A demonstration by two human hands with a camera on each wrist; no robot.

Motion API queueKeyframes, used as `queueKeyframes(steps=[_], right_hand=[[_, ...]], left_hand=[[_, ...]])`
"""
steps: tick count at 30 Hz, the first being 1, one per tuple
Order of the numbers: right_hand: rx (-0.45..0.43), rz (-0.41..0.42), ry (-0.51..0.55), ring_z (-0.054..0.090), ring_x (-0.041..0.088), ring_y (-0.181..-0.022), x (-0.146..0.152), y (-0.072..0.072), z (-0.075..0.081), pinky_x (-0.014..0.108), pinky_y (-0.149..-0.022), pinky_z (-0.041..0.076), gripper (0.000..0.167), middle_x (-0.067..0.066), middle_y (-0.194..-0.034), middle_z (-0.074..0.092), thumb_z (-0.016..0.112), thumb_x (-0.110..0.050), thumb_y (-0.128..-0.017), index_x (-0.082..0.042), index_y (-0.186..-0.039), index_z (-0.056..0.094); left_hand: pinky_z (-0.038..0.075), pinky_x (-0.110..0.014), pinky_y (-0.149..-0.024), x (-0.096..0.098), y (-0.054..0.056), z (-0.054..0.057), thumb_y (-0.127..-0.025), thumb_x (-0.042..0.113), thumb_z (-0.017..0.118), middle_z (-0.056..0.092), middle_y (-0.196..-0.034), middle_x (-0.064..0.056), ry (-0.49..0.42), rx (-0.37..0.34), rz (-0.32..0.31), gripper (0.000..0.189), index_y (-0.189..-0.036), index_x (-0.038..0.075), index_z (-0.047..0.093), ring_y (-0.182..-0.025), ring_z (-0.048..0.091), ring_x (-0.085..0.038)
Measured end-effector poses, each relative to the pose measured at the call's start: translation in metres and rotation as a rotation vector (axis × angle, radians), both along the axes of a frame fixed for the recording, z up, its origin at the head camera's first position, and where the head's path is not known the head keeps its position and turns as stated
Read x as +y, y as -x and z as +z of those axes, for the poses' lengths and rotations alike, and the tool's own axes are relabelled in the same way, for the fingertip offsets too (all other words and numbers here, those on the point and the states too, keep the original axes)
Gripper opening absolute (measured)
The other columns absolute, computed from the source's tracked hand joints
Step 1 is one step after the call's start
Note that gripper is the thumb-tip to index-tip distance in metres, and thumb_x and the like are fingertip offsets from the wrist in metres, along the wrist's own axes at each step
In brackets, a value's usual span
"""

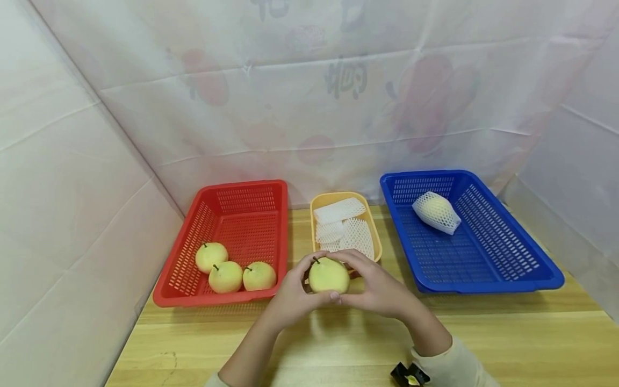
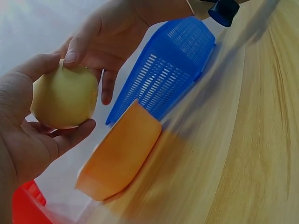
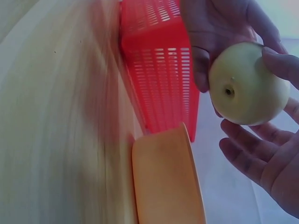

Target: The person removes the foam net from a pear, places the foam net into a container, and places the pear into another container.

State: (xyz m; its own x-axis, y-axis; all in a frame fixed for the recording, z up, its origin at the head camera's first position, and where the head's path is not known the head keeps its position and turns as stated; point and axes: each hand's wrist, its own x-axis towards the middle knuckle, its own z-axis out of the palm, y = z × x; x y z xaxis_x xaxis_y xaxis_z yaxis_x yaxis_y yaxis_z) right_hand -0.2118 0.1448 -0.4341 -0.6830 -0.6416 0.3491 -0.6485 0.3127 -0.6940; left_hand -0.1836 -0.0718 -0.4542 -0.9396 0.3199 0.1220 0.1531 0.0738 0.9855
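Both hands hold a yellow-green pear [image 1: 329, 277], stem upward, above the table in front of the small yellow basket. My left hand [image 1: 292, 296] curls round its left side, thumb along the near face. On the other side my right hand [image 1: 382, 290] has its thumb on the pear and fingers around the far side. The two thumb tips meet at the front in the head view. The left wrist view shows the pear [image 2: 65, 95] between the left thumb and fingers. In the right wrist view the underside of the pear [image 3: 250, 84] shows a small dark hollow.
A red basket [image 1: 220, 188] at left holds three bare pears. Behind the hands, the yellow basket [image 1: 375, 236] contains white foam net sleeves [image 1: 340, 210]. At right, a blue basket [image 1: 488, 287] holds one pear in a foam net [image 1: 437, 212]. White cloth walls enclose the wooden table.
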Motion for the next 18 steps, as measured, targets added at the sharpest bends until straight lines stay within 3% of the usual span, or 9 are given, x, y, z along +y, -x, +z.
queueKeyframes(steps=[10,15,18], right_hand=[[0.038,-0.071,0.060,0.051,0.015,-0.121,-0.007,-0.004,-0.003,0.033,-0.090,0.053,0.071,-0.008,-0.139,0.048,0.082,-0.022,-0.080,-0.029,-0.142,0.048],[0.108,-0.112,0.072,0.050,0.018,-0.124,-0.010,-0.005,-0.006,0.035,-0.091,0.055,0.075,-0.005,-0.140,0.045,0.083,-0.014,-0.076,-0.027,-0.142,0.049],[0.103,-0.113,0.069,0.048,0.019,-0.128,-0.012,-0.005,-0.007,0.038,-0.095,0.054,0.075,-0.005,-0.142,0.044,0.083,-0.017,-0.078,-0.027,-0.143,0.047]], left_hand=[[0.058,-0.035,-0.085,0.001,0.000,0.004,-0.084,0.016,0.079,0.046,-0.143,-0.007,-0.092,0.022,-0.003,0.076,-0.147,0.028,0.039,-0.118,0.055,-0.027],[0.058,-0.035,-0.085,0.001,0.001,0.006,-0.087,0.013,0.075,0.048,-0.142,-0.009,-0.110,0.055,0.031,0.062,-0.142,0.022,0.047,-0.123,0.053,-0.028],[0.059,-0.034,-0.084,-0.001,0.001,0.007,-0.088,0.014,0.074,0.051,-0.138,-0.007,-0.109,0.059,0.049,0.057,-0.140,0.017,0.050,-0.121,0.054,-0.027]])
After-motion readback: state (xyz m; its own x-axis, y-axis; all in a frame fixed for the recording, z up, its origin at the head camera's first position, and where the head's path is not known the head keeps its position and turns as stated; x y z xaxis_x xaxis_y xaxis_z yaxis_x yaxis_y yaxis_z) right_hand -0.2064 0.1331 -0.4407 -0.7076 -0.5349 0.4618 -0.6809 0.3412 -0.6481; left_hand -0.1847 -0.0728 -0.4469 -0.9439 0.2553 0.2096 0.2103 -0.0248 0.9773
